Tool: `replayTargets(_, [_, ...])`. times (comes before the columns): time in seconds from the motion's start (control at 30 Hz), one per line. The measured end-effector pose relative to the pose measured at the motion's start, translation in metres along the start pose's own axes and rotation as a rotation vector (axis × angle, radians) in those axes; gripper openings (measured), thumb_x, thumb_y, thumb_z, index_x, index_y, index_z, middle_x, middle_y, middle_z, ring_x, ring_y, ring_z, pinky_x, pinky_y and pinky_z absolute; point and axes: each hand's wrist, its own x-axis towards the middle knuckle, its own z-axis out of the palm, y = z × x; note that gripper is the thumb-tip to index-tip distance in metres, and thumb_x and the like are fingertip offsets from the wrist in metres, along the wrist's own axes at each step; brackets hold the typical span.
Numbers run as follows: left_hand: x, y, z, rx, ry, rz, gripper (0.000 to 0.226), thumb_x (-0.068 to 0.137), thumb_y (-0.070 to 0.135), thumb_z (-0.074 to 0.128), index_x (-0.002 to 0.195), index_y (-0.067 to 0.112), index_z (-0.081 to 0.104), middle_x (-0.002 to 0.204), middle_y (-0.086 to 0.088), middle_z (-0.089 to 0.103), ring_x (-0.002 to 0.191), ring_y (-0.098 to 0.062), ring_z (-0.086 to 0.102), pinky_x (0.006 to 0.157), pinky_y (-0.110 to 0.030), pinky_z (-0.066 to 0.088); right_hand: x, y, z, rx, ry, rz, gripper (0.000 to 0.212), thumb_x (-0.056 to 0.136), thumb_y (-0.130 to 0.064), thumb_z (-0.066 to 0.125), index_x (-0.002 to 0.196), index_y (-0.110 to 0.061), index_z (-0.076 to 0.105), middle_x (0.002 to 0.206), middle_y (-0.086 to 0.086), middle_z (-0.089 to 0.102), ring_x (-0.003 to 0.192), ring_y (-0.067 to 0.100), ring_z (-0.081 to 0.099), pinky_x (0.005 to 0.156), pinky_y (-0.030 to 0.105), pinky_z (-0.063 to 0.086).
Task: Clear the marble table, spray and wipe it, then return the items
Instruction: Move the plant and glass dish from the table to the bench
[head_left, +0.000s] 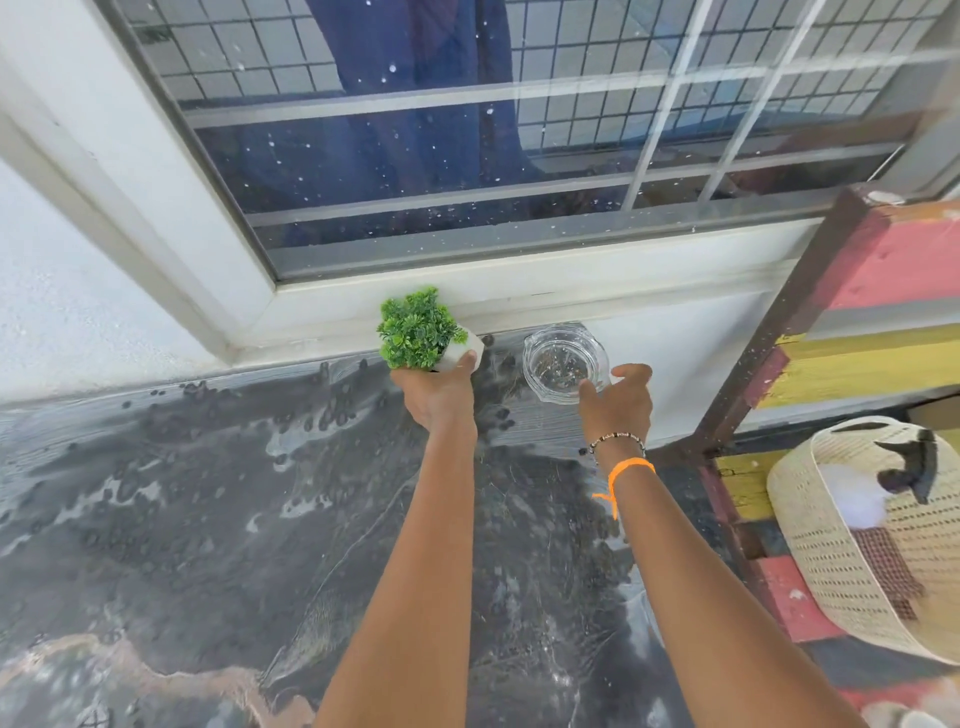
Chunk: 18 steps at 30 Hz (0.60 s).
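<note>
A small green plant in a white pot (418, 332) is at the far edge of the dark marble table (182, 509), close to the window sill. My left hand (441, 395) grips the pot from below and behind. To its right a clear glass ashtray (563, 361) stands on the table's far right corner. My right hand (618, 402) hovers at the ashtray's near right rim with fingers spread; whether the fingertips touch the glass I cannot tell.
A window with a white frame (467, 291) runs along the table's far edge. To the right stands a painted wooden shelf (841, 332), and a woven straw hat (872, 540) lies below it, beside the table's right edge.
</note>
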Motion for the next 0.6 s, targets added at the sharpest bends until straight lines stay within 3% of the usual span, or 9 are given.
replayTargets(0.1, [-0.008, -0.007, -0.003, 0.043, -0.032, 0.056, 0.06, 0.067, 0.014, 0.081, 0.105, 0.013, 0.034, 0.118, -0.013, 0.053, 0.09, -0.027, 0.05, 0.076, -0.029, 0.041, 0.006, 0.001, -0.001, -0.089, -0.086, 0.086, 0.037, 0.084, -0.026, 0.058, 0.114, -0.01, 0.045, 0.108, 0.015, 0.064, 0.095, 0.034, 0.061, 0.069, 0.031, 0.038])
replayTargets(0.27, [-0.027, -0.023, -0.012, 0.109, -0.083, 0.163, 0.069, 0.067, 0.006, 0.079, 0.118, 0.013, 0.033, 0.12, -0.013, 0.052, 0.099, -0.025, 0.053, 0.08, -0.03, 0.042, 0.014, 0.0, -0.005, -0.073, -0.123, 0.082, 0.025, 0.08, -0.025, 0.058, 0.097, -0.008, 0.05, 0.1, 0.019, 0.069, 0.092, 0.032, 0.065, 0.067, 0.029, 0.042])
replayTargets(0.4, [-0.045, -0.034, -0.025, 0.12, -0.088, 0.214, 0.064, 0.064, 0.006, 0.08, 0.103, 0.019, 0.031, 0.105, -0.006, 0.053, 0.088, -0.022, 0.052, 0.077, -0.027, 0.04, 0.007, 0.012, -0.024, -0.111, -0.153, 0.034, 0.025, 0.079, -0.026, 0.057, 0.088, -0.002, 0.057, 0.091, 0.022, 0.07, 0.085, 0.034, 0.066, 0.056, 0.027, 0.042])
replayTargets(0.6, [-0.102, -0.06, -0.031, 0.168, -0.178, 0.262, 0.074, 0.061, 0.008, 0.082, 0.12, 0.021, 0.039, 0.103, 0.002, 0.052, 0.091, -0.019, 0.053, 0.081, -0.028, 0.043, -0.019, 0.061, -0.083, -0.028, -0.085, 0.025, 0.02, 0.08, -0.024, 0.057, 0.091, -0.008, 0.049, 0.084, 0.019, 0.069, 0.085, 0.032, 0.062, 0.071, 0.034, 0.046])
